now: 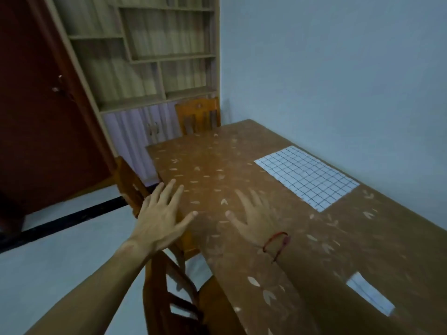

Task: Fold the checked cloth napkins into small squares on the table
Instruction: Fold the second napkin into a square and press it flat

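Head view: both arms reach forward, left hand [162,215] and right hand [256,220] palm-down with fingers spread, holding nothing. The white checked cloth napkin [307,176] lies flat on the brown leaf-patterned table [205,153], beyond and to the right of the right hand.

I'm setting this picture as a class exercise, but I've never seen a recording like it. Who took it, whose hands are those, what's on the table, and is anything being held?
No machine here: a person wears a wide-angle camera on the head, so the picture looks forward and down at their own hands. The left hand and the right hand, with a red thread at its wrist, are spread open, fingers straight, holding nothing; whether they touch the table cannot be told. On the brown, leaf-patterned table a checked napkin lies flat and unfolded near the wall. Nearer the person lies a smaller pale cloth, seemingly already folded. A wooden chair stands at the far end.
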Demonstrator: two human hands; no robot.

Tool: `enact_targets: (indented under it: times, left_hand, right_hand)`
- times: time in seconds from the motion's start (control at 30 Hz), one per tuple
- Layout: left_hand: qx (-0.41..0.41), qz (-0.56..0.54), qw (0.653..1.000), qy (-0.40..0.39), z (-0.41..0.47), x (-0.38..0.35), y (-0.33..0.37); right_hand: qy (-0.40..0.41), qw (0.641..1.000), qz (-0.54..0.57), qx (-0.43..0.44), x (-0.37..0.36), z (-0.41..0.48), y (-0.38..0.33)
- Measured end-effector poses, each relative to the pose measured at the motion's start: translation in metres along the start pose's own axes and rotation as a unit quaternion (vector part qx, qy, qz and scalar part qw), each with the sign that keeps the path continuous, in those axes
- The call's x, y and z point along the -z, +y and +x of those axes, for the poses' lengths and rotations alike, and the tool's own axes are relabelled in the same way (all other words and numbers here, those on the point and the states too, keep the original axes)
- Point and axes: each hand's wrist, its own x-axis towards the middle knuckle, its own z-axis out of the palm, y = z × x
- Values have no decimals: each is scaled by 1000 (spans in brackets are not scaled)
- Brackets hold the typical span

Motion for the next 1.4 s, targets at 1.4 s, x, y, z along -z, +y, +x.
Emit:
enact_targets:
  times: [1.4]
  left_hand:
    - [-16,-42,999,26,111,-6,-329]
  right_hand:
    - [-49,996,-67,-17,-115,201,-249]
